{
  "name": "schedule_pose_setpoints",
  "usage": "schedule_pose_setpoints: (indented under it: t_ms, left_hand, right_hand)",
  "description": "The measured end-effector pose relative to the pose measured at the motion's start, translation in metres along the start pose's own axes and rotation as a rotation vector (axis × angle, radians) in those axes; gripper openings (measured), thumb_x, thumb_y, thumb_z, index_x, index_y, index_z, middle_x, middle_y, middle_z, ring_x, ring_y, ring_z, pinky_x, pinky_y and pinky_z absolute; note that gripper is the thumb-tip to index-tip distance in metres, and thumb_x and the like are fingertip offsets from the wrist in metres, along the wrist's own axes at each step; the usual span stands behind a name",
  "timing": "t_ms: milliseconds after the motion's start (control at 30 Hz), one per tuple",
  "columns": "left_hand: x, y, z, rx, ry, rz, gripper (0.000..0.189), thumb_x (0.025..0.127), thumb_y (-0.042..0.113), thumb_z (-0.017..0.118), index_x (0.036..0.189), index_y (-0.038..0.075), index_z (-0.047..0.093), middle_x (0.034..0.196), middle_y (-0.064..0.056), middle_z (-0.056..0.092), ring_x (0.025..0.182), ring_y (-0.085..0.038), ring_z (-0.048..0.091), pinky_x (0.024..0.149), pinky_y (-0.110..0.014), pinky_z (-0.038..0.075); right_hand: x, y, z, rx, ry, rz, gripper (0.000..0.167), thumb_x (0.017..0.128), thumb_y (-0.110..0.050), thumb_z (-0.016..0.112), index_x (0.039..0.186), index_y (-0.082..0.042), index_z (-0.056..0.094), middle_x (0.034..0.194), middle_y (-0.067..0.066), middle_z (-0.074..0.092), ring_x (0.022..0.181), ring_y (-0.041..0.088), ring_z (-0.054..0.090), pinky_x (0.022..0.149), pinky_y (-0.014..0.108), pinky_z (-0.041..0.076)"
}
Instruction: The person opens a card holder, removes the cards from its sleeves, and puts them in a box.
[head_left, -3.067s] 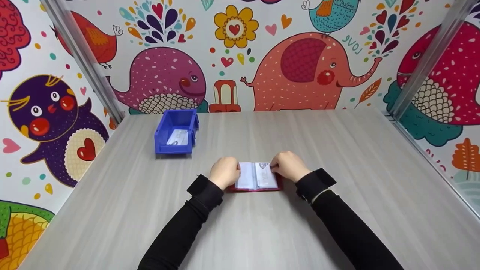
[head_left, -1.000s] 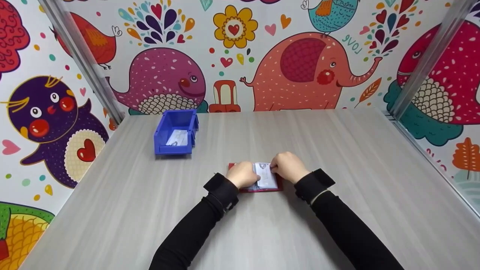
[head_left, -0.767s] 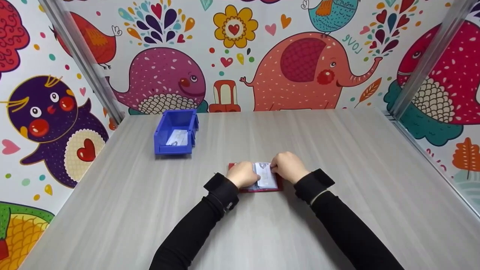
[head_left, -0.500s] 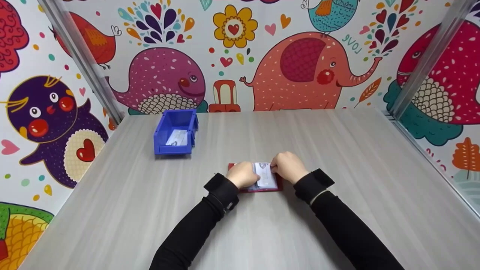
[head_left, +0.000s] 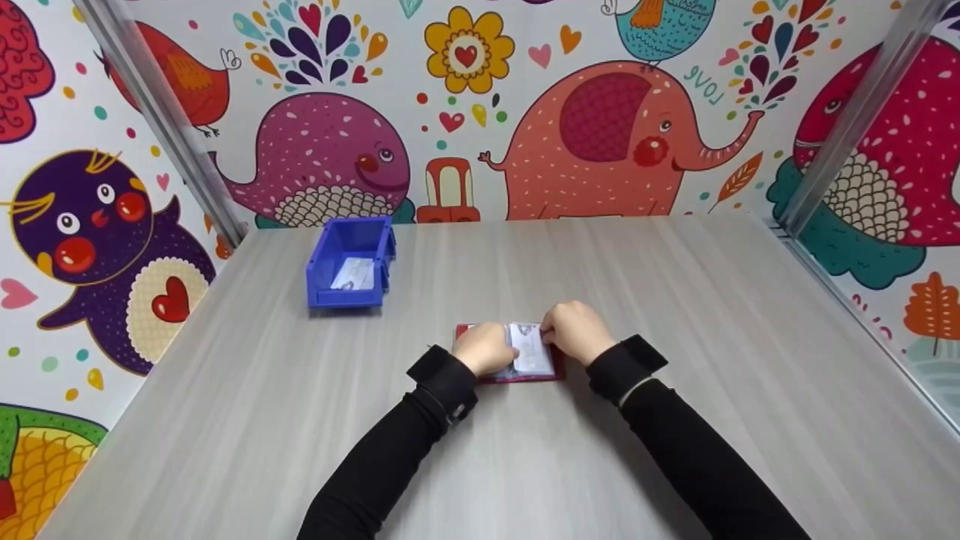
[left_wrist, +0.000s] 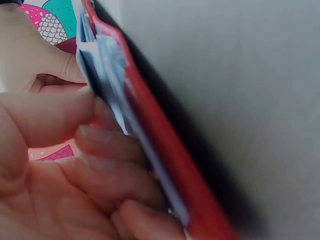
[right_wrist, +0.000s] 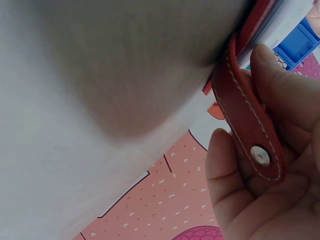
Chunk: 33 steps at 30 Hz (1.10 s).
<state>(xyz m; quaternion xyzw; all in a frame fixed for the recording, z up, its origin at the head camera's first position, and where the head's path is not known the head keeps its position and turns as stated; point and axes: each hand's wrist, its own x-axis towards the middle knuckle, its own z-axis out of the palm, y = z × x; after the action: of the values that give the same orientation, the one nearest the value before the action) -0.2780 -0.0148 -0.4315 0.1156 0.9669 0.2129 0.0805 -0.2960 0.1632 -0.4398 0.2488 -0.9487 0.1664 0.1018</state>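
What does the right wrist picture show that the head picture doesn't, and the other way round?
Only the right wrist view shows the strap with its pale stitching and metal snap.

Only the head view shows the black sleeves, plus the penguin and yellow flower on the walls.

Both show the right hand at the red wallet, the blue bin, just partly in the wrist view, and some of the elephant.

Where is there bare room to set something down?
The pale grey table is bare right of the blue plastic bin, up to the patterned wall, and right of the black right sleeve. Crowded: the open red leather booklet, held by left hand and right hand.
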Motion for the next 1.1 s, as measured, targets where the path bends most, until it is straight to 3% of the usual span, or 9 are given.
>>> schedule_pose_setpoints:
  t_ms: [433,733,1100]
  left_hand:
    - [0.0002,-0.0008,0.0,-0.009,-0.002,0.021,0.024,0.09,0.024,0.067,0.094,0.001,0.069,0.105,-0.016,0.07,0.09,-0.03,0.064,0.082,-0.045,0.051]
    - [0.0005,-0.0018,0.001,-0.021,-0.006,0.003,0.023,0.089,0.025,0.069,0.094,0.002,0.069,0.101,-0.014,0.069,0.087,-0.028,0.064,0.081,-0.043,0.051]
    - [-0.0031,-0.003,-0.0023,-0.024,0.006,0.025,0.029,0.091,0.024,0.068,0.104,-0.002,0.07,0.109,-0.017,0.069,0.097,-0.031,0.065,0.086,-0.045,0.05]
  right_hand:
    - [0.0017,-0.0009,0.0009,-0.039,-0.004,0.043,0.013,0.072,-0.008,0.085,0.084,-0.007,0.079,0.085,0.01,0.074,0.078,0.032,0.069,0.072,0.046,0.054]
    - [0.0019,0.0,0.0009,-0.037,-0.004,0.032,0.012,0.072,-0.008,0.085,0.082,-0.005,0.078,0.082,0.011,0.073,0.076,0.033,0.068,0.073,0.046,0.054]
    - [0.0015,0.0003,0.0005,-0.042,-0.007,0.041,0.011,0.072,-0.006,0.085,0.081,-0.006,0.078,0.082,0.01,0.073,0.076,0.033,0.068,0.072,0.046,0.054]
